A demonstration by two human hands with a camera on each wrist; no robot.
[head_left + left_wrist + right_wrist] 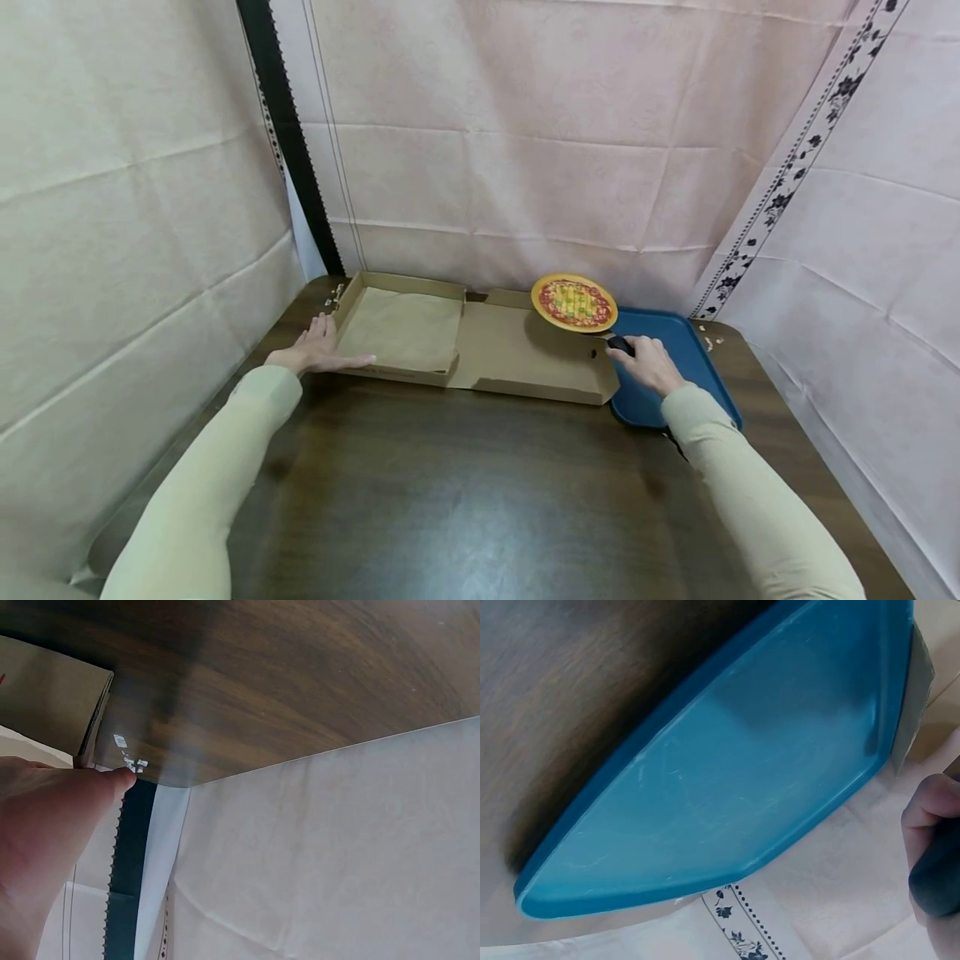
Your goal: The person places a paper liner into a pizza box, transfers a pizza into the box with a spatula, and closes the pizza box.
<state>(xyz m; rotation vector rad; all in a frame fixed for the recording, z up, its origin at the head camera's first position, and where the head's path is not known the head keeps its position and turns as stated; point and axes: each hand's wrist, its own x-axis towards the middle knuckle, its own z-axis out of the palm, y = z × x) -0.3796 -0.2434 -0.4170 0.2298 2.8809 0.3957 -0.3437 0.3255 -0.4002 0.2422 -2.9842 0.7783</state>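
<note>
A cardboard pizza box lies opened flat, its walled left half lined with pale paper. My left hand touches the front left corner of that half, thumb and fingers extended along its walls. With my right hand I grip the black handle of a spatula. A round pizza with red and yellow topping rests on it, raised over the right end of the box's lid half. The spatula's blade is hidden under the pizza. In the right wrist view, fingers curl round the black handle.
A blue tray lies at the right, under my right hand, beside the box lid. The dark wooden table spreads in front of the box. Pale cloth hangs behind and at both sides.
</note>
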